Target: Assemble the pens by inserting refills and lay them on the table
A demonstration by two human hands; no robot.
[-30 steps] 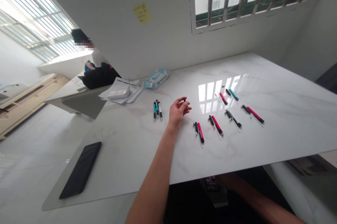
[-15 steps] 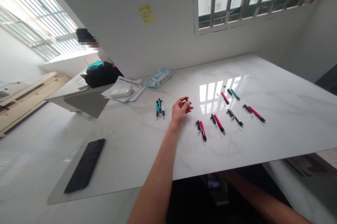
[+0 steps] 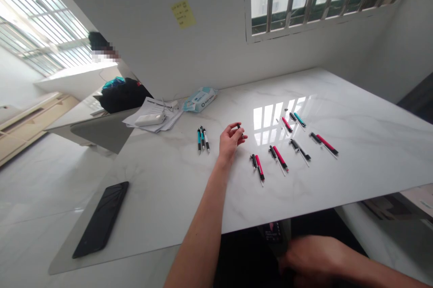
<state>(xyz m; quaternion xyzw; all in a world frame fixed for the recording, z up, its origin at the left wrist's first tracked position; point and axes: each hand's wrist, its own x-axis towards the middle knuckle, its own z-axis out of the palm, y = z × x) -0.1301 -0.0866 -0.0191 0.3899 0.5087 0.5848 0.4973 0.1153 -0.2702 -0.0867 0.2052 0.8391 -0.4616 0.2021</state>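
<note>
My left hand (image 3: 231, 140) rests on the white marbled table (image 3: 158, 202), thumb and fingers closed around a small black pen part (image 3: 240, 129). Left of it lie three assembled pens (image 3: 203, 139), two with teal barrels and one white. On its right are several pens taken apart, among them a red barrel (image 3: 260, 167) beside a black pen part (image 3: 253, 161) and a thin white refill (image 3: 261, 180). Below the table edge, my right hand (image 3: 313, 254) is blurred over my lap, its fingers mostly hidden. Close to it is a lit phone (image 3: 272, 231).
A dark phone (image 3: 101, 218) lies at the table's left end. Papers (image 3: 135, 119) with a white device (image 3: 150, 119) on them and a blue wipes pack (image 3: 201, 99) sit along the wall. A person (image 3: 101, 47) is in the background at left.
My right hand has come up and further into view over my lap. My left hand stays in place with the black pen part. The view has shifted slightly.
</note>
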